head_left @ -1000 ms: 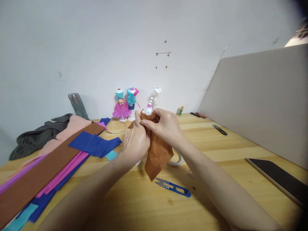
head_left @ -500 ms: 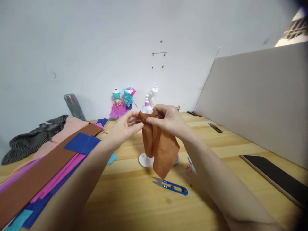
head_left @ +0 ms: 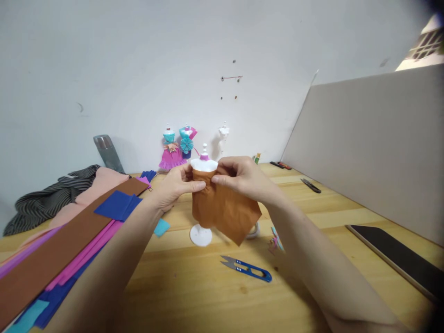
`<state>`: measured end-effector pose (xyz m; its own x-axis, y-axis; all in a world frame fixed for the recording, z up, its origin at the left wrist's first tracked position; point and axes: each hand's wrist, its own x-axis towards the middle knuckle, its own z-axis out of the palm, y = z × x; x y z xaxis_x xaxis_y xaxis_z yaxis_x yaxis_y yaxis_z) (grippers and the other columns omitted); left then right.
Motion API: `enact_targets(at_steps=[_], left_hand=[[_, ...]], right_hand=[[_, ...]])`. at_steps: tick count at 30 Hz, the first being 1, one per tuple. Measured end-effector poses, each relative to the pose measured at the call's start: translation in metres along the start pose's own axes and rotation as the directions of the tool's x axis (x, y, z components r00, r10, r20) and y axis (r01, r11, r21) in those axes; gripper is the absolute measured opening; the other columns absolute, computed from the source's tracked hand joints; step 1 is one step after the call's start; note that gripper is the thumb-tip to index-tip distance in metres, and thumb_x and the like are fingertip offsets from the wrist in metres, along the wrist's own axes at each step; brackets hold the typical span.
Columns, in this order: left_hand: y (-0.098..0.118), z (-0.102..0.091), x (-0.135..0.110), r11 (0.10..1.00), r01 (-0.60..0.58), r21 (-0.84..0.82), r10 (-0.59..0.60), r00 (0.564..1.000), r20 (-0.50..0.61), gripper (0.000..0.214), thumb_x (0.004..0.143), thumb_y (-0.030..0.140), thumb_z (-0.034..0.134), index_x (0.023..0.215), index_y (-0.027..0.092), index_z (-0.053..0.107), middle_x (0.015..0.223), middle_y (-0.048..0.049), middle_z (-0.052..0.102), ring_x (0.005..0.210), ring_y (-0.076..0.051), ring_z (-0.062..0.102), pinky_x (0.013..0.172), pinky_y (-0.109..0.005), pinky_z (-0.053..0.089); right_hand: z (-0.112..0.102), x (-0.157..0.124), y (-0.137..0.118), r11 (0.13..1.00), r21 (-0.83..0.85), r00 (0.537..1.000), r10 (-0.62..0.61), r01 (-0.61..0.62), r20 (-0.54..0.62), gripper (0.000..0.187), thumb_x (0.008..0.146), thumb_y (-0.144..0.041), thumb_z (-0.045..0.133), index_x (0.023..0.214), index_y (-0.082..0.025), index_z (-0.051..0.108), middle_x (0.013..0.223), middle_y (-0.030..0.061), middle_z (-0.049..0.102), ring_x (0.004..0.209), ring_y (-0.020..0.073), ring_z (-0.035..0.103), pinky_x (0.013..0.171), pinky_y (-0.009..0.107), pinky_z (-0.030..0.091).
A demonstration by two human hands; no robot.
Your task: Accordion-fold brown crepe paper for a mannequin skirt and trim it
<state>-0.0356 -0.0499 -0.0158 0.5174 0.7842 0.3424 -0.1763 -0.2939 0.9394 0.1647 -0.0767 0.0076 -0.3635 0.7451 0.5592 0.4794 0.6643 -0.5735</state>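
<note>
A small white mannequin (head_left: 204, 164) with a purple neck band stands upright on a round white base (head_left: 200, 236). Brown crepe paper (head_left: 222, 206) wraps across its chest and flares out to the lower right. My left hand (head_left: 178, 185) pinches the paper against the mannequin's left side, thumb in front and fingers partly hidden behind. On the other side, my right hand (head_left: 241, 178) grips the paper's upper edge between thumb and fingers. Thread snips (head_left: 246, 268) with a blue handle lie on the table in front of the base.
Folded crepe paper strips (head_left: 79, 243) and a striped cloth (head_left: 52, 196) cover the left side, beside a bottle (head_left: 108, 152). Two dressed mannequins (head_left: 172, 152) and a bare one (head_left: 224, 136) stand by the wall. A phone (head_left: 391, 259) and black scissors (head_left: 311, 185) lie right.
The mannequin has shifted slightly left and its shoulders now show. The brown paper lies flatter across its chest, and its hanging corner has risen. Both hands keep hold of the paper.
</note>
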Motion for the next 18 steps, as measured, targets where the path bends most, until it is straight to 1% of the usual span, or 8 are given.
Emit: enact_targets(at_steps=[2,5,8,9,12,14,16,18], left_hand=[[0.000,0.001,0.001,1.000,-0.005,0.014,0.006,1.000,-0.024,0.047,0.061,0.024,0.081,0.104,0.016,0.065,0.103,-0.0077,0.069,0.098,-0.023,0.061,0.090,-0.036,0.043],[-0.001,0.001,0.002,0.999,-0.009,0.038,0.011,0.999,-0.040,0.047,0.061,0.024,0.081,0.104,0.016,0.065,0.104,-0.0075,0.069,0.100,-0.024,0.061,0.091,-0.037,0.042],[-0.004,-0.004,0.003,1.000,-0.014,0.013,0.015,0.999,-0.052,0.046,0.063,0.025,0.080,0.105,0.016,0.064,0.105,-0.0080,0.069,0.100,-0.025,0.062,0.090,-0.036,0.043],[-0.005,-0.006,0.004,1.000,-0.012,-0.009,0.011,0.998,-0.062,0.046,0.063,0.026,0.080,0.105,0.016,0.064,0.104,-0.0083,0.070,0.100,-0.025,0.062,0.089,-0.036,0.043],[-0.008,-0.014,0.005,0.997,0.014,-0.078,-0.022,0.995,-0.095,0.045,0.063,0.028,0.081,0.104,0.015,0.065,0.102,-0.0089,0.071,0.097,-0.025,0.064,0.086,-0.035,0.046],[-0.009,-0.019,0.006,0.994,0.038,-0.106,-0.050,0.992,-0.113,0.044,0.064,0.028,0.080,0.103,0.015,0.065,0.102,-0.0087,0.071,0.094,-0.024,0.065,0.082,-0.032,0.047],[-0.010,-0.023,0.007,0.990,0.059,-0.126,-0.076,0.988,-0.137,0.043,0.064,0.028,0.080,0.103,0.015,0.066,0.101,-0.0083,0.071,0.091,-0.021,0.065,0.079,-0.030,0.047],[-0.011,-0.025,0.008,0.985,0.080,-0.151,-0.104,0.982,-0.160,0.043,0.062,0.027,0.081,0.101,0.014,0.066,0.098,-0.0080,0.072,0.089,-0.020,0.065,0.079,-0.029,0.047]], right_hand=[[0.000,-0.001,-0.002,0.998,-0.055,1.000,0.014,-0.015,-0.018,0.030,0.076,-0.025,0.059,0.057,-0.019,0.037,0.056,-0.0069,0.029,0.055,0.0078,0.030,0.053,0.025,0.024],[-0.003,-0.002,-0.003,0.994,-0.111,1.000,0.020,-0.021,-0.008,0.022,0.076,-0.025,0.058,0.059,-0.017,0.045,0.056,-0.0061,0.034,0.055,0.0083,0.033,0.053,0.025,0.025],[-0.008,-0.002,0.000,0.992,-0.122,0.999,0.028,-0.025,0.019,0.012,0.077,-0.025,0.059,0.071,-0.015,0.059,0.060,-0.0033,0.047,0.058,0.0101,0.041,0.055,0.025,0.030],[-0.010,-0.002,0.002,0.993,-0.112,0.999,0.042,-0.038,0.031,0.011,0.077,-0.025,0.059,0.075,-0.015,0.062,0.063,-0.0018,0.052,0.060,0.0111,0.044,0.056,0.025,0.032],[-0.013,0.001,0.012,0.994,-0.045,0.993,0.100,-0.097,0.061,0.016,0.076,-0.026,0.061,0.086,-0.014,0.067,0.073,0.0027,0.063,0.067,0.0145,0.054,0.061,0.027,0.039],[-0.014,0.003,0.023,0.990,-0.002,0.989,0.139,-0.139,0.053,0.024,0.076,-0.026,0.062,0.096,-0.014,0.068,0.081,0.0050,0.067,0.073,0.0170,0.058,0.066,0.029,0.044],[-0.012,0.006,0.036,0.985,-0.026,0.985,0.169,-0.169,-0.017,0.031,0.073,-0.026,0.065,0.102,-0.014,0.068,0.085,0.0062,0.068,0.079,0.0188,0.060,0.072,0.032,0.047],[-0.009,0.008,0.050,0.984,-0.064,0.984,0.163,-0.168,-0.076,0.037,0.073,-0.024,0.065,0.108,-0.014,0.067,0.087,0.0064,0.067,0.081,0.0196,0.060,0.075,0.034,0.048]])
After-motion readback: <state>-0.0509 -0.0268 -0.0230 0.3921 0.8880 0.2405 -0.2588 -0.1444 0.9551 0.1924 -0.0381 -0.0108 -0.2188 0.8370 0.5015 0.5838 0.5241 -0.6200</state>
